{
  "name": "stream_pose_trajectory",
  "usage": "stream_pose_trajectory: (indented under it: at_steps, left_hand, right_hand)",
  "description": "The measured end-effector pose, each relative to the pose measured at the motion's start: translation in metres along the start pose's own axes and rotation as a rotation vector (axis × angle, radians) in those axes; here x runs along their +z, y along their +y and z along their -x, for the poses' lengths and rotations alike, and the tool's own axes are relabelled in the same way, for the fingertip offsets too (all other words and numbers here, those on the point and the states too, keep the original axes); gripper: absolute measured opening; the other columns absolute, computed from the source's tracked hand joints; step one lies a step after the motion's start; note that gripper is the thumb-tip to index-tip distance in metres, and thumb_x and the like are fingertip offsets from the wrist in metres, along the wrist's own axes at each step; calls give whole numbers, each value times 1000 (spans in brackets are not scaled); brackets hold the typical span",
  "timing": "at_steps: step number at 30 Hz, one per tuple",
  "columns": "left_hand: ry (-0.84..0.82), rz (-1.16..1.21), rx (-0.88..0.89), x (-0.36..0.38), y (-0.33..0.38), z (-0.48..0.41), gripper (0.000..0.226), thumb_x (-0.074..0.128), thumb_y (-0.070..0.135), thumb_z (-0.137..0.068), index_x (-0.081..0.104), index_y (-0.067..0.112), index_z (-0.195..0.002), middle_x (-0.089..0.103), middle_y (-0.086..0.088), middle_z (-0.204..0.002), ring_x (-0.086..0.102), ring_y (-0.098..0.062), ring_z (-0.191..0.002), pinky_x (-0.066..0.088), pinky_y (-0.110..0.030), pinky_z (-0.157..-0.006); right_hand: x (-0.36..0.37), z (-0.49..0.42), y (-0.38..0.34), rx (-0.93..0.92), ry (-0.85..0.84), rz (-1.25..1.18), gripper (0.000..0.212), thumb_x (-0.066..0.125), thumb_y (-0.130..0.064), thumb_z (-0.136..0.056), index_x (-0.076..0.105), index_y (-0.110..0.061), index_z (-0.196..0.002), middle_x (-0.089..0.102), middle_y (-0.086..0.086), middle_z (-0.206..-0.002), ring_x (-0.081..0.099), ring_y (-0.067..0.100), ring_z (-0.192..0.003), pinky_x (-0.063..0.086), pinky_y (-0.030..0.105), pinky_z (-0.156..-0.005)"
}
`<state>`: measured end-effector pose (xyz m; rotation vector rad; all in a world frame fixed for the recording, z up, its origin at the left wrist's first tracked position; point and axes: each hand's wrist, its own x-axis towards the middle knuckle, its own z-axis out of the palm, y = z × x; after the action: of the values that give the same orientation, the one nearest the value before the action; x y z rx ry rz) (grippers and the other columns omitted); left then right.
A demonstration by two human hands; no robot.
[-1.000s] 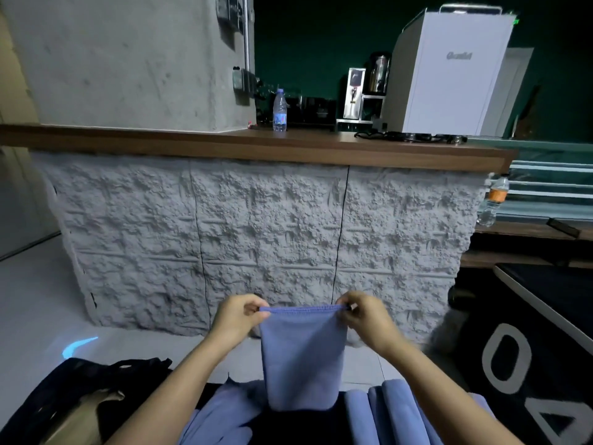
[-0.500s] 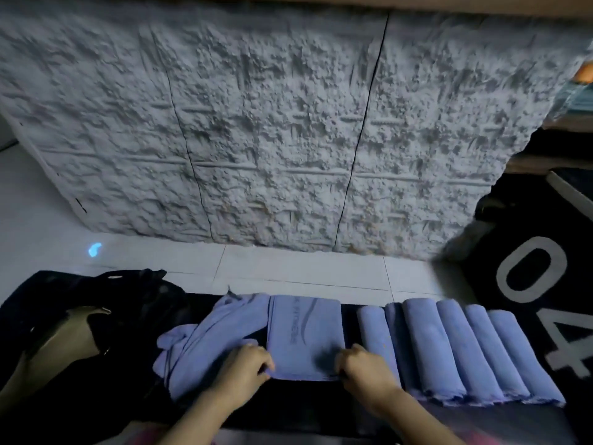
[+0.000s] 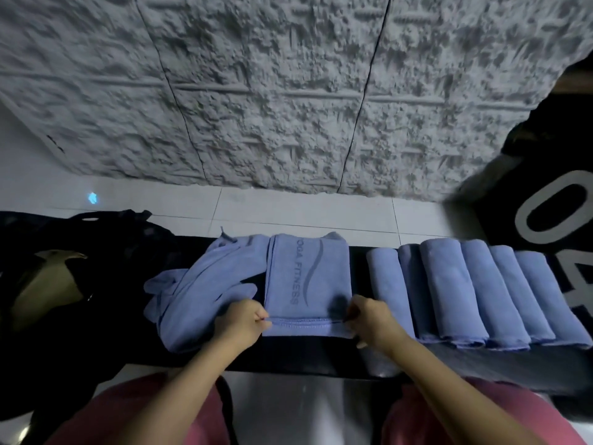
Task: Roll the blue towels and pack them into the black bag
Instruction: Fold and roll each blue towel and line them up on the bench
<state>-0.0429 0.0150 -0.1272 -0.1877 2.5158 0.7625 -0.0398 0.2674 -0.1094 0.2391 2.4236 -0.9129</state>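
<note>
Our grip is a double pinch. The left hand (image 3: pixel 241 322) clamps finger and thumb on the near left corner of the folded towel (image 3: pixel 306 281), and the right hand (image 3: pixel 373 321) does the same on the near right corner, so the stitched hem runs taut between them.

From that hem the towel lies flat on the dark table (image 3: pixel 298 359) and stretches straight away from us toward the wall. Its long axis points forward and its short edge is the one we hold. Both hands sit equally close to it, one per corner, so we judge that neither leads. The roll should start at the hem and travel away from us along that axis, both hands turning together so the tube does not skew.

Just left of the grip, touching the towel's left edge, is the crumpled heap of loose towels (image 3: pixel 195 293), not yet rolled. Beyond it, well apart from the grip and nearer our left hand, the black bag (image 3: pixel 106 252) slumps open. Just right of the grip, the rolled towels (image 3: pixel 475 293) lie side by side with their axes also pointing away from us. None of them is in the bag yet.
</note>
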Motion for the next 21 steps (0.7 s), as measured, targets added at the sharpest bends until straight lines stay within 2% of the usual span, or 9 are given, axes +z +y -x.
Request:
stream_pose_trajectory:
  at_steps: [1,3,6,9,11,13,15,17,21]
  left_hand:
    - [18,-24,-5,2,3,2,4,64,28,-85,66,25,-83,65,9,-79,65,-13,-84,52,-27,-77]
    - [147,-79,35,6,6,3,6,65,30,-83,62,25,-82,65,7,-84,63,-15,-85,51,-30,-76]
    - [328,-235,261,9,6,4,18,75,22,-73,57,24,-76,56,8,-84,56,-18,-88,42,-31,-73]
    - [350,-436,540,10,1,6,36,88,10,-46,57,25,-57,53,11,-67,56,-16,-68,45,-28,-58]
    - [360,-518,610,10,-2,7,36,90,12,-43,59,26,-54,52,12,-62,53,-14,-61,42,-25,-54]
    - [356,-510,663,9,-9,8,29,91,22,-47,65,27,-59,55,13,-67,51,-12,-66,41,-25,-58]
    - [334,-480,688,8,-15,12,33,92,31,-46,71,26,-71,59,14,-75,54,-11,-72,47,-24,-61]
    - [307,-450,681,9,-16,17,41,92,25,-45,69,23,-79,60,13,-84,58,-12,-76,51,-27,-60]
    - [335,-380,642,13,-16,17,36,83,4,-54,64,22,-79,61,15,-84,56,-10,-75,51,-25,-59]
  right_hand:
    - [1,0,1,-12,15,19,9,60,-2,-83,52,-6,-85,61,18,-88,64,35,-73,57,40,-53]
    - [5,-1,3,-85,71,216,10,59,-10,-85,49,-11,-85,62,14,-91,62,34,-77,52,40,-58]
    - [14,4,5,-314,286,555,15,63,-14,-83,50,-17,-90,52,2,-96,56,26,-75,33,33,-51]
    - [23,10,9,-484,282,783,43,85,-8,-45,53,-22,-70,50,-7,-74,52,17,-61,18,26,-34]
    - [26,11,17,-514,299,809,45,86,-8,-37,56,-23,-67,52,-9,-70,52,16,-61,20,23,-32]
    - [25,15,22,-560,312,791,34,84,-15,-47,59,-21,-69,54,-9,-72,53,16,-64,25,24,-32]
    - [24,19,26,-610,351,782,29,81,-21,-53,61,-20,-74,56,-10,-77,53,16,-67,32,25,-31]
    - [25,23,28,-619,359,780,35,80,-20,-50,63,-20,-81,57,-10,-82,53,16,-69,36,26,-30]
    - [27,23,27,-574,367,774,40,82,-16,-49,64,-21,-84,58,-9,-84,56,14,-61,34,25,-30]
